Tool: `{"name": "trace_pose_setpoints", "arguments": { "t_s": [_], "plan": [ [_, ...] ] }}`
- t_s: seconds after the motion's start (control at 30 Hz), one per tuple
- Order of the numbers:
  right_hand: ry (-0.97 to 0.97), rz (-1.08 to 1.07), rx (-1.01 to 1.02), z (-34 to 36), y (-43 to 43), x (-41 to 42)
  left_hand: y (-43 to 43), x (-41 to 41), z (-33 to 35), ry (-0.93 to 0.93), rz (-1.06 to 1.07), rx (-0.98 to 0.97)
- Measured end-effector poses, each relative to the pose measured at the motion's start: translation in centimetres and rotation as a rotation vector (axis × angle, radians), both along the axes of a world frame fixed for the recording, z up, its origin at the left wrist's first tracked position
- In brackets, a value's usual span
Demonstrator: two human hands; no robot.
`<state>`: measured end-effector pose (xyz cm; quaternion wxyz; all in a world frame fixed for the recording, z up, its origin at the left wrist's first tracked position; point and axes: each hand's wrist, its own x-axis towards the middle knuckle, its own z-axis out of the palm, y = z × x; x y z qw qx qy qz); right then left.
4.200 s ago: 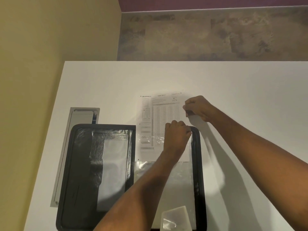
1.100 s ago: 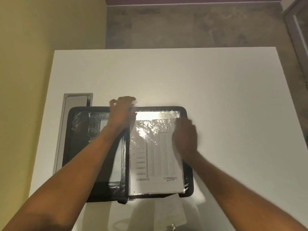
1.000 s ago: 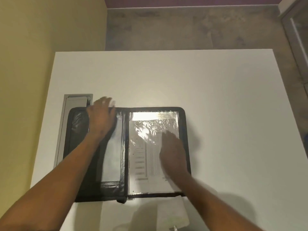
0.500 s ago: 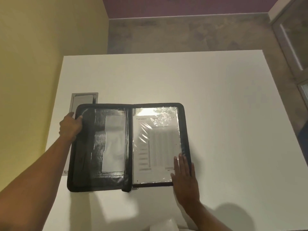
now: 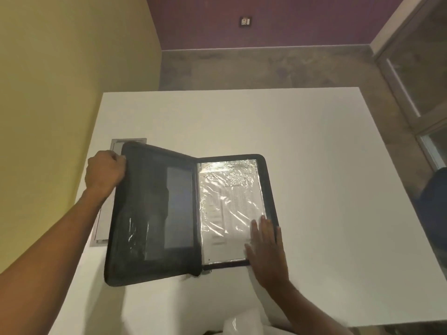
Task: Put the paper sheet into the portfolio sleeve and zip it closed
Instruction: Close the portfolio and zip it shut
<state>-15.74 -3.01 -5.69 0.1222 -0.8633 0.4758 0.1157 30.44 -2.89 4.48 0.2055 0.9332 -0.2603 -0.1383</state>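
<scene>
A black zip portfolio [image 5: 154, 213] lies open on the white table [image 5: 314, 165]. Its right half holds a clear plastic sleeve [image 5: 229, 209], and the printed paper sheet [image 5: 227, 213] is inside that sleeve. My left hand [image 5: 104, 172] grips the outer edge of the left cover, which is raised off the table and tilted toward the right half. My right hand [image 5: 266, 245] lies flat with fingers spread on the lower right corner of the sleeve and the portfolio's rim, pressing it down.
A grey cable hatch [image 5: 106, 213] is set into the table just left of the portfolio, partly under the raised cover. A crumpled clear plastic piece [image 5: 242, 322] sits at the near table edge. A yellow wall runs along the left; a glass door stands at the right.
The paper went from sticking out of the sleeve to fully inside it. My left hand moved to the left cover's outer edge and lifted it; my right hand slid to the lower right corner.
</scene>
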Motion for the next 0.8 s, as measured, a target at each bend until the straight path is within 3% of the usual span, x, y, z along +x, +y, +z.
{"name": "trace_pose_setpoints", "arguments": {
  "t_s": [0.13, 0.2, 0.33, 0.5, 0.67, 0.8],
  "plan": [
    [-0.515, -0.028, -0.044, 6.1, 2.8, 8.4, -1.8, -3.9, 4.3, -0.004, -0.094, -0.077],
    [-0.679, -0.002, -0.013, 10.0, 4.1, 12.2, -3.1, -6.2, 6.1, 0.057, -0.126, -0.129],
    [-0.610, 0.012, 0.105, 15.3, 4.9, 15.4, -6.1, -11.1, 8.5, 0.071, -0.184, -0.178],
    [-0.594, -0.146, 0.130, 16.3, 3.6, 12.7, -8.3, -17.0, 7.1, -0.004, -0.241, -0.233],
    [-0.639, -0.376, 0.189, 14.7, 0.4, 7.5, -8.6, -23.2, 3.5, 0.244, -0.352, -0.415],
    [-0.680, -0.552, 0.197, 12.1, -2.5, 2.3, -8.0, -27.1, -0.3, 0.292, -0.482, -0.284]
  ]
}}
